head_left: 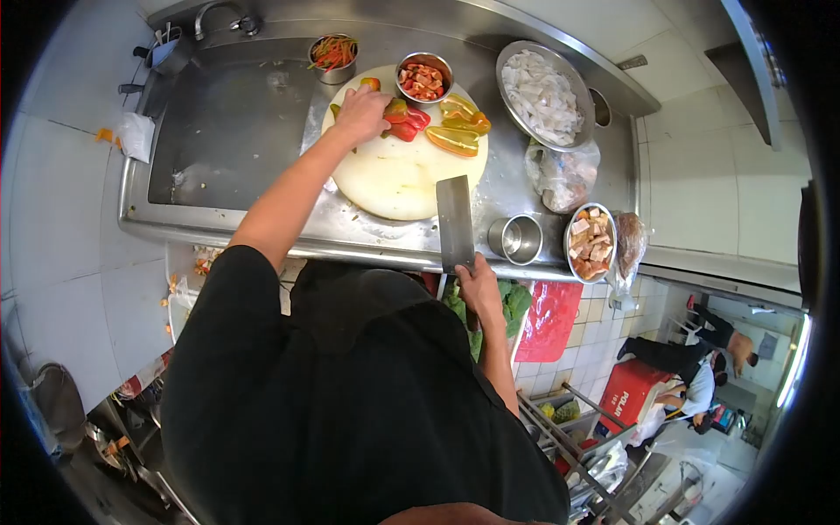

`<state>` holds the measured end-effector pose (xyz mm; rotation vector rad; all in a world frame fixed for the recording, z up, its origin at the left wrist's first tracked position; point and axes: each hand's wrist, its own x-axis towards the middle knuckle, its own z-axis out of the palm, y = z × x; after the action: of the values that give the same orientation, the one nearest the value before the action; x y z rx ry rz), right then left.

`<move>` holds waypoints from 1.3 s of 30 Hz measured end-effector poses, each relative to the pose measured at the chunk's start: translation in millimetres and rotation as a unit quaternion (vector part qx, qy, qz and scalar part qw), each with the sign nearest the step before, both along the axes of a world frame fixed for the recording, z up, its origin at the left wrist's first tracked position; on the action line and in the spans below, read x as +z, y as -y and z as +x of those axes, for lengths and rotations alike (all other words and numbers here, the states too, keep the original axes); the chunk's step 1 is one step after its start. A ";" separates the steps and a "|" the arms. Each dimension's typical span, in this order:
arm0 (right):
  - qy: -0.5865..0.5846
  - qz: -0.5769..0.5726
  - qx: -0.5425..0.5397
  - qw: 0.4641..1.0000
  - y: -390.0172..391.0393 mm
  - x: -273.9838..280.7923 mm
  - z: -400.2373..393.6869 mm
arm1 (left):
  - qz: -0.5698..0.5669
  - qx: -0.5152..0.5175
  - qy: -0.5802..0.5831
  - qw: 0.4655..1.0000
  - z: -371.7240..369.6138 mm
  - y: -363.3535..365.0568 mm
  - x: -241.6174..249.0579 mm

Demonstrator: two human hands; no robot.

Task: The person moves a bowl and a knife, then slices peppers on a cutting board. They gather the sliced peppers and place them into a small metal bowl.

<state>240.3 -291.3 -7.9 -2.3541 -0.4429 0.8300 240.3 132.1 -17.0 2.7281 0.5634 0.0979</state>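
A round white cutting board lies on the steel counter. My left hand reaches over its upper left part, fingers curled down on red-green pepper pieces; what the fingertips hold is partly hidden. Yellow-green pepper pieces lie to the right, hollow side up. My right hand grips a cleaver by its handle near the counter's front edge, the wide blade pointing up over the board's lower right edge. A steel bowl of chopped red pieces stands at the board's top edge.
Left of the board is a steel sink. Behind stands a container of thin strips. To the right are a large bowl of whitish pieces, a steel cup and a bowl of meat chunks. People are at the far right.
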 end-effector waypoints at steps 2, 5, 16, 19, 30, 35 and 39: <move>-0.097 -0.017 -0.052 0.994 -13.1 25.4 -5.1 | 0.008 -0.026 0.027 0.999 -7.5 -1.6 4.3; -0.036 0.011 -0.022 0.999 5.0 -19.3 -3.8 | -0.011 -0.099 0.130 0.986 -27.0 21.5 13.7; 0.035 0.011 0.001 0.999 -21.0 32.2 -8.8 | -0.203 -0.130 0.215 0.947 -100.8 125.4 -46.8; 0.055 -0.026 0.005 0.998 -42.2 58.7 -9.0 | -0.170 -0.128 0.211 0.954 -93.1 125.7 -43.7; 0.145 -0.069 0.127 0.979 -63.0 48.9 -17.8 | -0.130 -0.246 0.181 0.943 -85.4 99.9 -33.4; 0.155 -0.102 0.139 0.973 -83.4 44.4 -21.1 | -0.176 -0.269 0.156 0.934 -72.8 88.4 -47.0; 0.146 -0.107 0.132 0.975 -91.4 71.6 -22.6 | -0.167 -0.288 0.122 0.935 -66.3 84.4 -40.1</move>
<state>217.7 -199.9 63.7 -2.6695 -0.8415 0.6739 174.0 47.7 -57.1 2.3838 -0.2754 0.1713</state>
